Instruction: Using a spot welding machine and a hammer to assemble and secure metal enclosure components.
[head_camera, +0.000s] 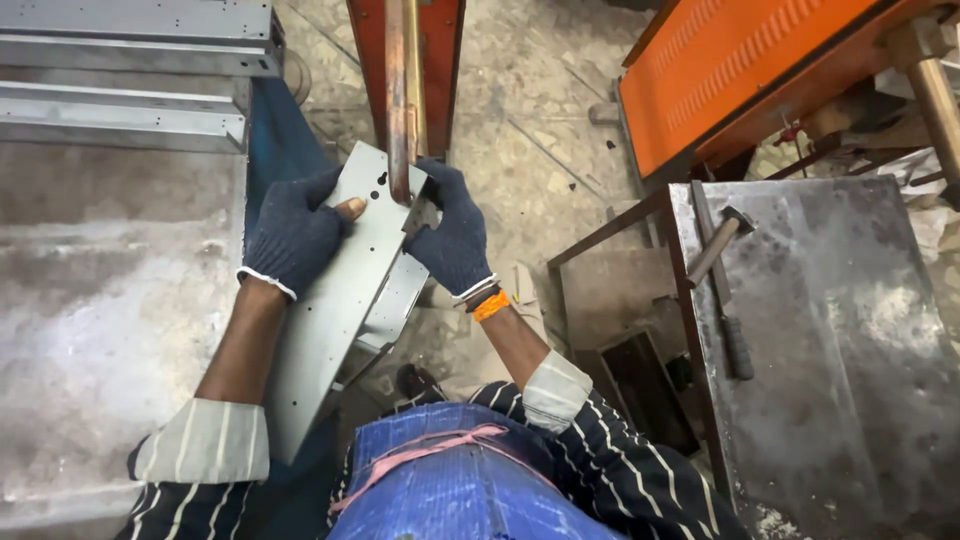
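Here the left hand (295, 238) and right hand (452, 235), both in dark knit gloves, grip a long grey folded sheet-metal panel (340, 300). The panel's top end sits under a rusty vertical rod (400, 100). A hammer (722, 290) lies well right of the panel.

Grey sheet-metal panel (340, 300): long, narrow, flat face with small punched holes near the upper end and along one edge, folded flange on its right side. Held tilted, upper end under a vertical copper-coloured rod (398, 100), lower end toward the lap. Gloved left hand (292, 240) and right hand (452, 235) grip its upper end.
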